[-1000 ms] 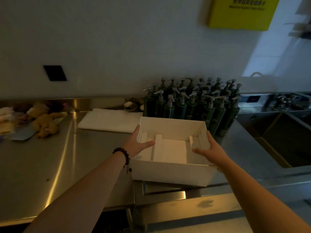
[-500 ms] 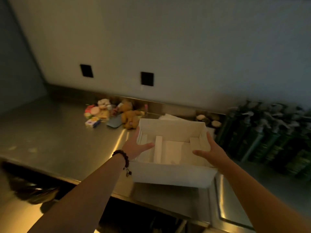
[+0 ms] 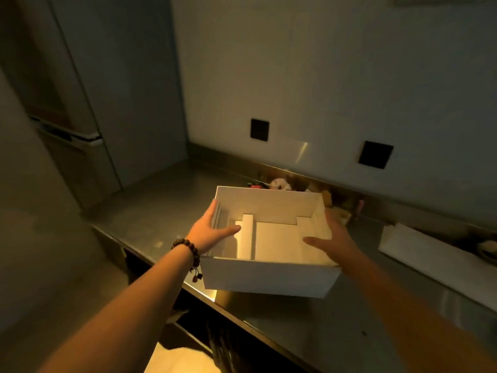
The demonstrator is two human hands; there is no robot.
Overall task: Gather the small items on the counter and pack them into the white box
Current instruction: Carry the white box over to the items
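I hold an open white box (image 3: 269, 277) with white inner dividers above the steel counter (image 3: 166, 205). My left hand (image 3: 212, 230) grips its left wall, thumb inside; a dark bead bracelet circles that wrist. My right hand (image 3: 332, 238) grips the right wall, thumb inside too. The box holds nothing but its dividers. Behind its far wall, against the backsplash, lies a pile of small items (image 3: 281, 183), mostly hidden by the box.
A folded white cloth (image 3: 419, 246) lies on the counter at the right. Two black square sockets (image 3: 259, 129) sit in the wall. A tall cabinet (image 3: 80, 109) stands at the counter's left end. The counter's front edge runs diagonally below the box.
My view and the box have swung left along the counter. The green pump bottles and sink have left the view; the small items now lie right behind the box.
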